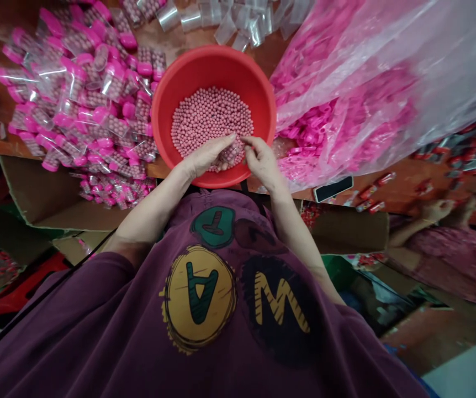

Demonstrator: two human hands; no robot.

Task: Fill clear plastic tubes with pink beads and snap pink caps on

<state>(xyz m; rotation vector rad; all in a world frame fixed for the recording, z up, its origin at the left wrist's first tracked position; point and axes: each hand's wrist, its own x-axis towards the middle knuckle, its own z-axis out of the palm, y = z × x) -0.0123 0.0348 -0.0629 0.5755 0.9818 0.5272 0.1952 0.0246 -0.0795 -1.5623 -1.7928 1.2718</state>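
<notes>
A red plastic basin (217, 58) sits on the wooden table, holding a mound of small pink beads (211, 124). Both my hands are over its near side. My left hand (207, 156) and my right hand (262, 163) hold a small clear plastic tube (230, 157) between them, with pink beads showing inside. My fingers partly hide it. Filled tubes with pink caps (84, 94) lie heaped left of the basin, closest to my left hand.
Empty clear tubes (229, 22) lie beyond the basin. A clear bag of pink caps (345, 110) is to the right. A phone (333, 188) rests near the table's edge. A co-worker's arm and hand (437, 213) reach in at far right, near red-capped tubes (457, 155).
</notes>
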